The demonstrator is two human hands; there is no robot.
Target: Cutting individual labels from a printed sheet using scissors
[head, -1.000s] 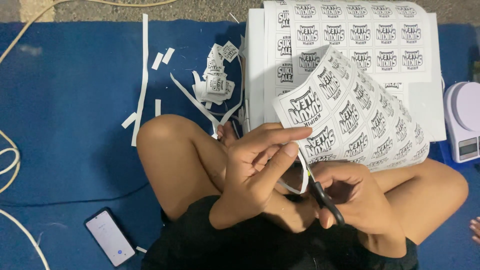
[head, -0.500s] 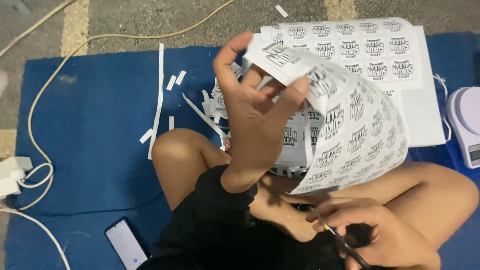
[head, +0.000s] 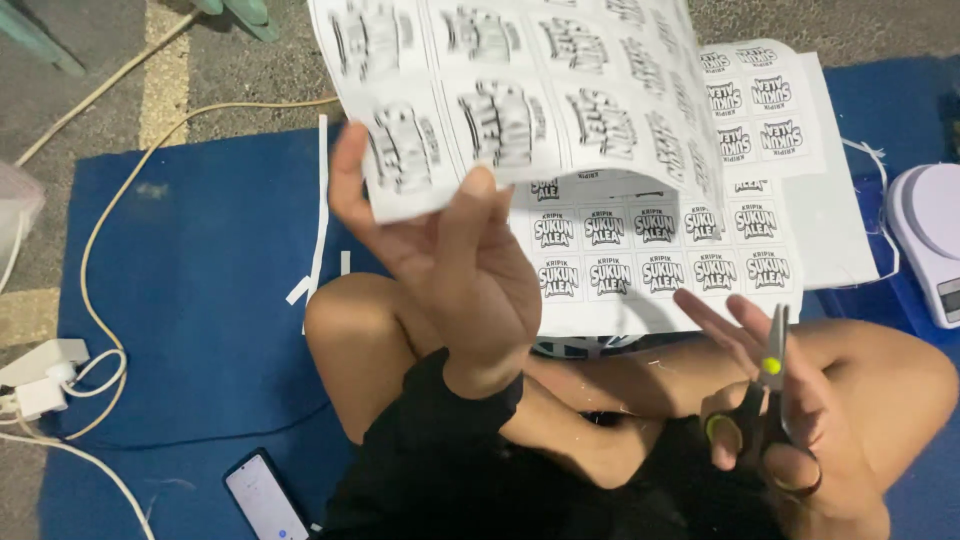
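My left hand (head: 450,265) is raised in front of me and pinches the lower edge of a white sheet of printed labels (head: 520,90), which curls up toward the camera. Low at the right, my right hand (head: 775,420) grips a pair of scissors (head: 770,385) with black handles and a yellow-green pivot, blades pointing up and closed. A stack of more printed label sheets (head: 680,265) lies on the blue mat just beyond my crossed legs, partly hidden behind the lifted sheet.
A blue mat (head: 200,260) covers the floor. Thin paper strips (head: 318,210) lie on it at the left. A phone (head: 265,500) rests by my left knee. A white cable (head: 100,260) and plug block (head: 40,375) lie at far left. A white scale (head: 930,240) sits at the right edge.
My left hand has lifted the label sheet from my lap up toward the camera. My right hand with the scissors has pulled away from the paper and now holds them upright.
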